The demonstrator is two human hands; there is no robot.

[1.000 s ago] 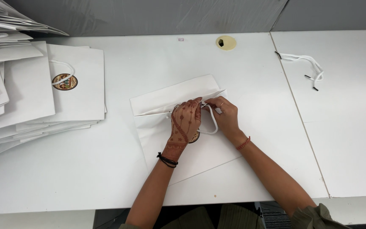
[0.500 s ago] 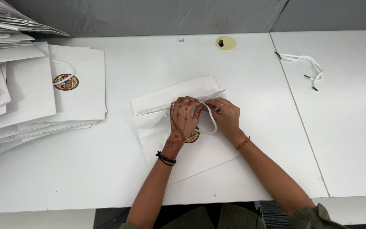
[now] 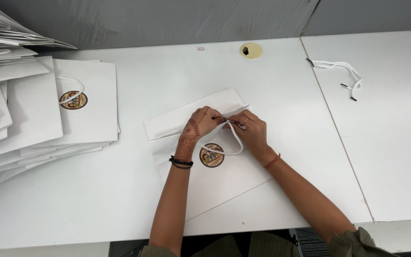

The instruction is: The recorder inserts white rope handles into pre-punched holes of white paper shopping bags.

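At frame centre, the left hand (image 3: 204,121) and right hand (image 3: 248,129) both pinch the cord (image 3: 234,143) at the bag (image 3: 205,166) mouth (finished bags (image 3: 48,114) stacked upper left), one handle looped, spare cords (image 3: 343,74) unused upper right.

Landmark: flat white paper bag (image 3: 200,176) under both hands.
Left of bag: bare table (image 3: 134,200) strip, then stacked bags (image 3: 48,119) (a low wall).
Behind bag: open up to round grommet (image 3: 251,50).
Right of bag: open; loose cords (image 3: 343,74) lie well apart.
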